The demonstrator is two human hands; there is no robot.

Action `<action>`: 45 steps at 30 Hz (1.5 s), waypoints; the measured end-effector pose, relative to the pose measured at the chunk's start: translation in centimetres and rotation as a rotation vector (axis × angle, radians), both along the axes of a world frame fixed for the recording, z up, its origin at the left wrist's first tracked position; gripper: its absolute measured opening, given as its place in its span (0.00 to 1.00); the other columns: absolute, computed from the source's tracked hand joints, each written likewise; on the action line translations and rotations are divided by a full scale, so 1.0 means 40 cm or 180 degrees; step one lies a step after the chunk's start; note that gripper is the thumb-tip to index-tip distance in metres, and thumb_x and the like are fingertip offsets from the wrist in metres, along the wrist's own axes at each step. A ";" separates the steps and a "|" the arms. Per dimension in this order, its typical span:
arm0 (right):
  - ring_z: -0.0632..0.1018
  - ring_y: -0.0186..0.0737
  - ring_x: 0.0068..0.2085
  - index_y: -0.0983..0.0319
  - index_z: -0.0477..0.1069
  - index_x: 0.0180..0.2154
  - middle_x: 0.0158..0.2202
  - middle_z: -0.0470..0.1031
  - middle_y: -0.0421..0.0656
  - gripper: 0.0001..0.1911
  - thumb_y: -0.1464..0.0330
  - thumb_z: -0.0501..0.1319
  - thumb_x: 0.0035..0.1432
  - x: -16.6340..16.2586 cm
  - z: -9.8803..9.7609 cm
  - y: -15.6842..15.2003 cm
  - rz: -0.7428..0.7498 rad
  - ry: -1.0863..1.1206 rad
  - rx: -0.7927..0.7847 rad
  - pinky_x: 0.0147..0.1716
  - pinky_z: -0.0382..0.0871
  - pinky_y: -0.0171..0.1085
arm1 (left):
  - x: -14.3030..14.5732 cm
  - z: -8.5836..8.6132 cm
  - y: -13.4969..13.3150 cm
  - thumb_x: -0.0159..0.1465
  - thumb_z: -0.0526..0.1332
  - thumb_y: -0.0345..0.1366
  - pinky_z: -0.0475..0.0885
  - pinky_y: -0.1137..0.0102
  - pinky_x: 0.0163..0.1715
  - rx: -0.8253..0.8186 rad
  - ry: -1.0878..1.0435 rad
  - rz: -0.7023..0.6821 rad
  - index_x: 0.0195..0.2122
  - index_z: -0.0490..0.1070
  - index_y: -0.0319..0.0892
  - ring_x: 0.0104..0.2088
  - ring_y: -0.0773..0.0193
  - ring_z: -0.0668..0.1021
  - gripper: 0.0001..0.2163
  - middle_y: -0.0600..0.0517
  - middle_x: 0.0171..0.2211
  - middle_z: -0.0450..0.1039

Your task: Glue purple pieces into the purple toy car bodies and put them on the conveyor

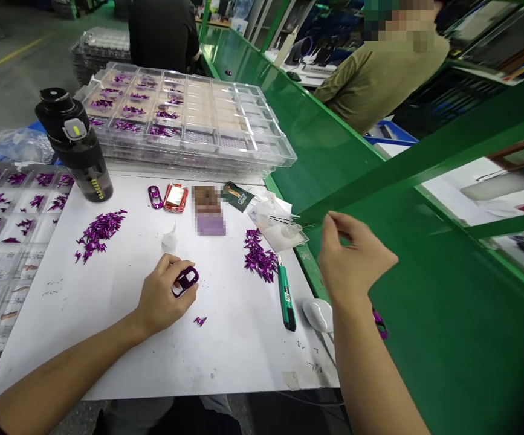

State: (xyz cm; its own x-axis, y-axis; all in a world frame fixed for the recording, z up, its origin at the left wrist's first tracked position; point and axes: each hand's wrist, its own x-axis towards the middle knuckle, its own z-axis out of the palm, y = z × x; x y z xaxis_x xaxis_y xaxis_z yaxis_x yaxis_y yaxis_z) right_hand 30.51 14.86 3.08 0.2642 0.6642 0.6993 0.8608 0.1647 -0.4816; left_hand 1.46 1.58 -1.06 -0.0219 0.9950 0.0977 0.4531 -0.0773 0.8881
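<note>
two hands over the white work sheet [107,362]. left hand [164,296] low on the sheet, curled and clamped on a glossy purple oval frame [185,281], which sits at the hand's top edge. right hand [352,257] raised past the sheet's right edge, pinched together, nothing visible in the pinch. clear plastic compartment trays [189,115] stacked beyond the sheet, purple slivers in the left compartments; second tray [17,205] left of the sheet, holding similar pieces. loose purple sliver piles [99,234] [259,257] lie on the sheet, either side of the left hand. green utility knife [286,297] at the sheet's right edge.
</note>
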 end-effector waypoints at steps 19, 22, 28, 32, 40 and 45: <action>0.70 0.59 0.61 0.58 0.70 0.59 0.65 0.59 0.56 0.33 0.44 0.52 0.63 -0.314 -0.151 0.095 0.1601 -0.0304 -0.2003 0.56 0.69 0.57 | 0.001 0.002 -0.002 0.61 0.64 0.33 0.74 0.69 0.29 0.0575 -0.0340 0.0013 0.48 0.75 0.41 0.27 0.68 0.70 0.13 0.53 0.33 0.63; 0.71 0.58 0.59 0.59 0.72 0.56 0.64 0.60 0.57 0.33 0.43 0.52 0.63 -0.312 -0.138 0.098 0.1625 -0.0196 -0.1954 0.58 0.68 0.56 | -0.001 0.002 -0.003 0.61 0.64 0.32 0.74 0.68 0.31 0.0587 -0.0459 -0.0003 0.47 0.75 0.42 0.28 0.67 0.70 0.13 0.52 0.33 0.65; 0.75 0.52 0.56 0.61 0.71 0.53 0.55 0.73 0.55 0.29 0.47 0.50 0.67 -0.289 -0.040 -0.054 0.1714 0.0167 -0.1659 0.56 0.72 0.54 | -0.009 0.012 0.009 0.58 0.69 0.33 0.73 0.60 0.48 0.0065 -0.1391 -0.0096 0.47 0.76 0.44 0.40 0.61 0.76 0.15 0.49 0.38 0.75; 0.82 0.43 0.42 0.59 0.75 0.48 0.43 0.81 0.48 0.19 0.54 0.53 0.69 -0.274 0.000 -0.246 0.2608 0.0658 -0.2225 0.43 0.80 0.41 | -0.011 0.023 0.014 0.53 0.74 0.36 0.74 0.60 0.48 -0.0801 -0.2585 -0.0011 0.42 0.77 0.44 0.42 0.59 0.77 0.15 0.49 0.38 0.78; 0.80 0.38 0.32 0.58 0.77 0.47 0.36 0.80 0.42 0.14 0.59 0.64 0.62 -0.284 -0.031 -0.367 0.2345 0.0886 -0.2124 0.34 0.80 0.35 | -0.010 0.037 -0.008 0.51 0.77 0.38 0.74 0.62 0.48 -0.1184 -0.3024 -0.0410 0.42 0.79 0.44 0.41 0.61 0.77 0.18 0.50 0.38 0.78; 0.79 0.38 0.31 0.57 0.77 0.49 0.31 0.78 0.41 0.17 0.58 0.66 0.60 -0.283 -0.032 -0.381 0.2207 0.0977 -0.2037 0.32 0.79 0.36 | -0.012 0.033 -0.016 0.53 0.76 0.39 0.74 0.61 0.48 -0.1155 -0.2984 -0.0587 0.43 0.79 0.43 0.42 0.59 0.79 0.17 0.48 0.40 0.80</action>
State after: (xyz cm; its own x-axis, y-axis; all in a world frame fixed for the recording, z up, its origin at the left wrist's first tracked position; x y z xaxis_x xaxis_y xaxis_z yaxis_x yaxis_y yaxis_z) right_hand 19.17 -0.37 1.82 -0.2160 0.9688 0.1213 0.4953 0.2158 -0.8415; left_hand 0.99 0.94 0.28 0.2220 0.9568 -0.1877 -0.4281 0.2686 0.8629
